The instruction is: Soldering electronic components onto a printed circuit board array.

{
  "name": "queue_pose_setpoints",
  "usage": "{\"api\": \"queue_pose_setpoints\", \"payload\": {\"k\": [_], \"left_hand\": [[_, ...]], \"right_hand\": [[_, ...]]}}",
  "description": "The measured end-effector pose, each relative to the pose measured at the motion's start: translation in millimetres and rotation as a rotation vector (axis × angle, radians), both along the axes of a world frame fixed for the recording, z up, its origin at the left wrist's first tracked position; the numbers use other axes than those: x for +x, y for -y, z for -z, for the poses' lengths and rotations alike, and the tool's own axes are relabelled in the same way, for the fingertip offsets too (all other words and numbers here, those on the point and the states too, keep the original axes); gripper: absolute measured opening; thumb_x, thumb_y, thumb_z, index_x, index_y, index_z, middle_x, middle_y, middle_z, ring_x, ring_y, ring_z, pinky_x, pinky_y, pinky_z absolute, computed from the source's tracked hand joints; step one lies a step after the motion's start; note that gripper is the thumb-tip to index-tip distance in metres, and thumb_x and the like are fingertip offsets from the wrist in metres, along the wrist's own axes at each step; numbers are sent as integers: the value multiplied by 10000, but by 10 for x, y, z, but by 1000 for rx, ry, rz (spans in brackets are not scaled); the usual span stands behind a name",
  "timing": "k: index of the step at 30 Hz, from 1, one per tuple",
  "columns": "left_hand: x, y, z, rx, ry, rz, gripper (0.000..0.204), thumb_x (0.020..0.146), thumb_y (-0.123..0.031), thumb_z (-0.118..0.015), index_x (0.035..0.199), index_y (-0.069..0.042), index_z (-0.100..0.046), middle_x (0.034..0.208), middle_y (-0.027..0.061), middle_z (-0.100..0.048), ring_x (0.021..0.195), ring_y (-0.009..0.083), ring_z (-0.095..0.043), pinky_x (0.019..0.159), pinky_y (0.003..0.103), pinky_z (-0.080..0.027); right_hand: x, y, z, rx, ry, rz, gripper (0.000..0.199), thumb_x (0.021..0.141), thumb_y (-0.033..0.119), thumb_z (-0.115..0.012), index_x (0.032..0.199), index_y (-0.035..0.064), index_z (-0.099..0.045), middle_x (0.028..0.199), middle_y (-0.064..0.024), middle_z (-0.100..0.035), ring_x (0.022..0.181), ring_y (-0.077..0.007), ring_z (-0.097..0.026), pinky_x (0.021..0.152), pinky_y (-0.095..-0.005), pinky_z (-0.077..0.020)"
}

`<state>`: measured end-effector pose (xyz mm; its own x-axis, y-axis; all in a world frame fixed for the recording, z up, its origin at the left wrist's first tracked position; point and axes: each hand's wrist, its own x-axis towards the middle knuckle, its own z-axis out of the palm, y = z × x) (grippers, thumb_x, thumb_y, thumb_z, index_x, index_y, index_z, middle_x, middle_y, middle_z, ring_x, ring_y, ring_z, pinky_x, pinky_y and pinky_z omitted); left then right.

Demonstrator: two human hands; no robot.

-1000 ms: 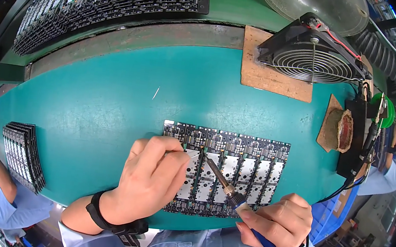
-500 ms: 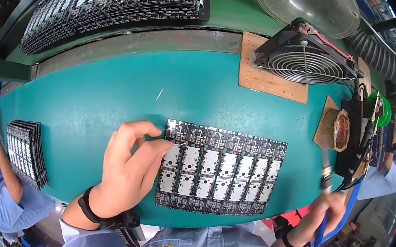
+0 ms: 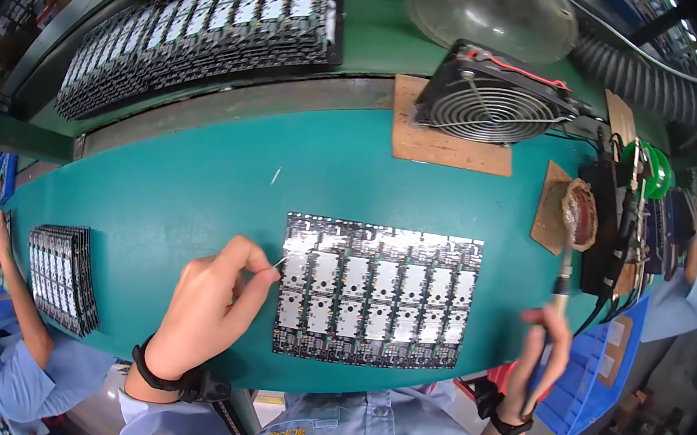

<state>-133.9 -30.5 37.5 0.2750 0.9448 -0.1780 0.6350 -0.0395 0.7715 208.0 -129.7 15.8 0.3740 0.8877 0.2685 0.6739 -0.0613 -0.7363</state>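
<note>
A black panel of joined circuit boards (image 3: 320, 313) with white rectangular pads lies flat on the green mat (image 3: 199, 166). At its upper left corner, my left hand (image 3: 213, 309) is closed in a pinch on a short, thin silvery wire (image 3: 282, 261), whose tip points at the panel. My right hand (image 3: 553, 348), to the right of the panel, grips a soldering iron (image 3: 561, 286) with its tip pointing away from me. That tip meets the lower edge of a round, crusted tip-cleaning pad (image 3: 579, 216); whether it touches I cannot tell.
A fan (image 3: 490, 105) stands on brown board at the back. Stacked circuit panels rest on the back shelf (image 3: 198, 24) and at the left (image 3: 58, 275). Another thin strand (image 3: 276, 177) lies on the mat. Right are a green spool (image 3: 654, 172) and blue bin (image 3: 587, 391). A co-worker (image 3: 20, 343) sits left.
My left hand has drawn the wire back from over the panel to its left edge. The iron's tip has come up against the cleaning pad. The whole view has shifted slightly.
</note>
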Motion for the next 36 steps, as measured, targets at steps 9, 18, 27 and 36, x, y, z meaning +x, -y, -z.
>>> {"api": "queue_pose_setpoints", "payload": {"k": [9,18,27,36], "left_hand": [[60,32,32,-209,110,37,99,931,-48,-552,876,-19,-475,826,104,-706,525,46,-470,460,226,-386],[240,86,106,-190,183,42,106,924,-66,-578,875,-24,-494,877,104,-699,532,61,-485,481,220,-394],[377,105,260,234,-22,97,102,761,11,-691,822,-52,-639,833,85,-556,687,254,-532,670,363,-418],[380,75,305,410,-12,127,176,692,52,-709,812,-42,-622,916,73,-516,674,184,-499,566,306,-386]], "right_hand": [[-76,24,122,61,262,-376,370,681,-32,-730,1026,67,-638,926,-98,-670,806,-282,-629,722,-350,-507],[87,-20,80,41,293,-322,315,717,28,-737,1012,57,-630,958,-122,-686,814,-259,-650,773,-369,-497],[-20,-104,-220,-50,-293,-436,284,745,135,-709,980,7,-615,728,-96,-701,705,-191,-629,815,-352,-386],[-217,-414,-266,3,-31,-616,214,711,235,-721,818,60,-656,597,-4,-656,501,-117,-565,760,-326,-355]]}}
